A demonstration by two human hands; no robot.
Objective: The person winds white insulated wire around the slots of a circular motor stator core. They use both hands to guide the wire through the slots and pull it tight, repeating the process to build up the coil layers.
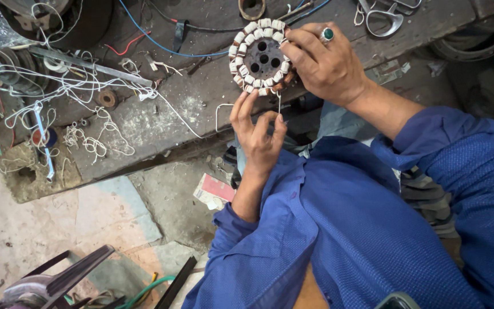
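A round motor stator (261, 57) with copper coils and white insulating sleeves around its rim rests at the workbench edge. My right hand (324, 63), wearing a green-stone ring, grips the stator's right side. Just below it, my left hand (258, 134) pinches a thin white string (222, 109) that hangs from the stator's lower rim between thumb and fingers. Both arms wear blue sleeves.
The worn wooden workbench (161, 114) carries tangled white string pieces (87, 137), blue and red wires (155, 40), a metal strip, wire spools at the left and scissors (387, 20) at the top right. A pink packet (215, 189) lies on the concrete floor. Dark tools sit at the bottom left.
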